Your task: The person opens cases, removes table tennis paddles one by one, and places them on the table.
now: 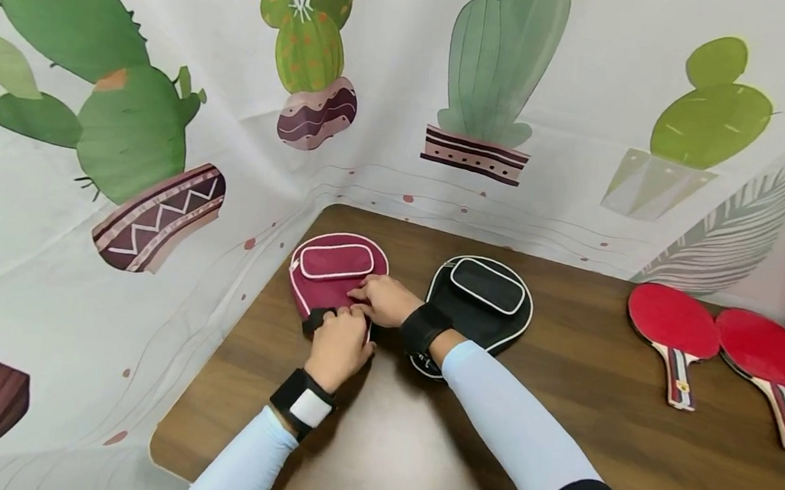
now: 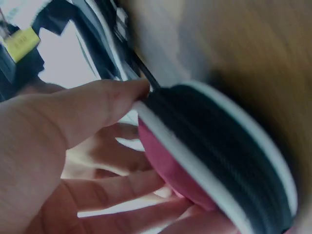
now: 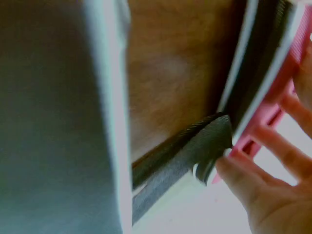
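Note:
A maroon paddle case (image 1: 322, 292) with white piping and a front pocket lies at the table's far left. Its black zipped side (image 2: 214, 146) faces the left wrist view. My left hand (image 1: 340, 349) grips the case's narrow lower end, thumb at the black side's edge and fingers against the maroon face. Over the lower right of the same case is my right hand (image 1: 388, 301), its fingers fairly straight and touching the front near the edge. In the right wrist view, a black strap (image 3: 187, 151) runs from the case's end.
A black paddle case (image 1: 476, 325) with white piping lies just right of the maroon one, partly beneath my right wrist. Two red table tennis paddles (image 1: 673, 321) (image 1: 768, 349) rest at the table's right. A cactus-print cloth (image 1: 383, 190) hangs behind and left of the wooden table (image 1: 582, 383).

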Available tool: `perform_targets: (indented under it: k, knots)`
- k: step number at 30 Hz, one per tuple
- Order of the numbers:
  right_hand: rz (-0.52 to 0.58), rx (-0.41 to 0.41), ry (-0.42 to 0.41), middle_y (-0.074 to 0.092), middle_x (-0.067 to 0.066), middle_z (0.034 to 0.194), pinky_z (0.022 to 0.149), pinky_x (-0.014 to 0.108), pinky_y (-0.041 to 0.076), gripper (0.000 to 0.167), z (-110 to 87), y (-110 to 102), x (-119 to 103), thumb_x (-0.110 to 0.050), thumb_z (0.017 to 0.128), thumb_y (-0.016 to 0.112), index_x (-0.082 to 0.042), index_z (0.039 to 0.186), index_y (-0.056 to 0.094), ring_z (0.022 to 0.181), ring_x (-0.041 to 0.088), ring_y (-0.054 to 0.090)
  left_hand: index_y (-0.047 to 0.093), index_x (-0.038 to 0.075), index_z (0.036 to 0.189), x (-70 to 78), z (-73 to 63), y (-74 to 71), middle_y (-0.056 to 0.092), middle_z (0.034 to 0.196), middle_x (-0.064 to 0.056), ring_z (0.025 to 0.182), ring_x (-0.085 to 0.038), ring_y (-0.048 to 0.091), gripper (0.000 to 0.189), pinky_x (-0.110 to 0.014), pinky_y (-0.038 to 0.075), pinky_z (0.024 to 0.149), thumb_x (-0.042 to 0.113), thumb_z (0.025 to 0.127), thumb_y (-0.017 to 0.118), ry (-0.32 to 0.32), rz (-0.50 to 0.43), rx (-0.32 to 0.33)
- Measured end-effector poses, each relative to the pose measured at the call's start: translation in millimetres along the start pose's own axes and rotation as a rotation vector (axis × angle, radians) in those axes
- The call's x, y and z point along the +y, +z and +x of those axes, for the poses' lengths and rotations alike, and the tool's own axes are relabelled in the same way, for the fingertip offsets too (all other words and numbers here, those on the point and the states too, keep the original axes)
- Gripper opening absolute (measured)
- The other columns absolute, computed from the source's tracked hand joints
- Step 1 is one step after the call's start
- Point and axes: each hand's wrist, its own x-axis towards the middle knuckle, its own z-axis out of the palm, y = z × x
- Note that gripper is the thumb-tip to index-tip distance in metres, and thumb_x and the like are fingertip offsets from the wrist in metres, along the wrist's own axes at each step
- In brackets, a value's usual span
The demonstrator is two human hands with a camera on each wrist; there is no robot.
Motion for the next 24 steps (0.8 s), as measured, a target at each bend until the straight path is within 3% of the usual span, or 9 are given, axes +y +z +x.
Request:
perform_targets:
  k: [6, 10, 13, 19, 22, 24]
  knots:
    - [0.068, -0.114, -0.056, 0.070, 0.012, 0.126, 0.101, 0.037, 0.050, 0.032, -23.0, -6, -8, -0.026, 0.098, 0.071, -0.011, 0.126, 0.075, 0.120, 0.022, 0.063, 0.067, -0.011, 0.101, 35.9, -35.7, -5.0, 0.065, 0.091, -0.023, 0.070, -0.035, 0.061, 0.060, -0.044, 0.055, 0.049, 0.039, 0.075, 0.090, 0.035, 0.036, 0.055]
    - [0.058, -0.134, -0.099, 0.070, 0.013, 0.126, 0.101, 0.039, 0.051, 0.037, -35.9, -6, -20, -0.034, 0.095, 0.074, -0.010, 0.124, 0.076, 0.121, 0.022, 0.063, 0.068, -0.014, 0.097, 56.5, -56.9, -12.0, 0.064, 0.085, -0.023, 0.066, -0.031, 0.059, 0.065, -0.038, 0.054, 0.046, 0.044, 0.076, 0.088, 0.095, 0.093, 0.099]
    - [0.029, -0.138, -0.124, 0.069, 0.014, 0.128, 0.102, 0.038, 0.050, 0.039, -46.9, -4, -28, -0.036, 0.094, 0.075, -0.011, 0.125, 0.076, 0.123, 0.022, 0.062, 0.068, -0.011, 0.089, 65.5, -65.7, -21.0, 0.062, 0.076, -0.019, 0.062, -0.028, 0.059, 0.057, -0.038, 0.053, 0.045, 0.043, 0.079, 0.085, 0.136, 0.062, 0.080]
    - [-0.008, -0.125, -0.202, 0.068, 0.013, 0.127, 0.106, 0.035, 0.047, 0.031, -79.0, -5, -37, -0.022, 0.093, 0.075, -0.012, 0.122, 0.077, 0.125, 0.026, 0.060, 0.063, 0.007, 0.066, 59.9, -64.4, -37.9, 0.063, 0.066, -0.010, 0.054, -0.030, 0.064, 0.028, -0.044, 0.048, 0.041, 0.022, 0.086, 0.076, 0.178, -0.115, -0.034]
    - [-0.006, -0.099, -0.257, 0.070, 0.013, 0.123, 0.109, 0.034, 0.045, 0.025, -95.6, -6, -41, -0.017, 0.087, 0.079, -0.009, 0.111, 0.080, 0.124, 0.029, 0.061, 0.058, 0.013, 0.063, 50.5, -59.0, -45.0, 0.063, 0.066, -0.005, 0.054, -0.029, 0.064, 0.024, -0.045, 0.046, 0.040, 0.017, 0.082, 0.072, 0.183, -0.128, -0.044]
    - [-0.003, -0.091, -0.286, 0.071, 0.010, 0.119, 0.109, 0.033, 0.044, 0.020, -106.1, -6, -43, -0.023, 0.088, 0.080, -0.011, 0.104, 0.081, 0.123, 0.028, 0.062, 0.056, 0.014, 0.064, 43.3, -54.4, -50.1, 0.062, 0.068, -0.004, 0.058, -0.029, 0.064, 0.022, -0.047, 0.046, 0.042, 0.016, 0.081, 0.070, 0.185, -0.128, -0.038]
